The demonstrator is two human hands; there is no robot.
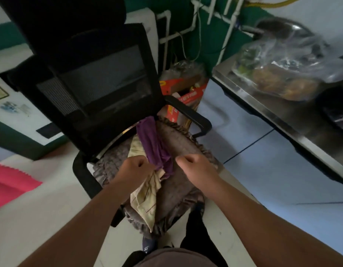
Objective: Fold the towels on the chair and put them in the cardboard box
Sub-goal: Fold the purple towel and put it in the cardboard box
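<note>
A black mesh office chair (101,78) stands in front of me, its seat covered by a grey ruffled cushion (178,139). On the seat lie a purple towel (150,139) and a cream striped towel (147,197). My left hand (135,168) grips the cloth where the purple and cream towels meet. My right hand (195,165) is curled just right of the purple towel's lower end, over the cushion; whether it pinches any cloth I cannot tell. A cardboard box (183,91) with red printing stands on the floor behind the chair's right armrest.
A steel table (267,105) runs along the right, carrying a clear plastic bag of items (286,68). White pipes (167,27) climb the green wall behind. A pink cloth (10,182) lies at the left. My dark shoe (148,245) is under the seat's front edge.
</note>
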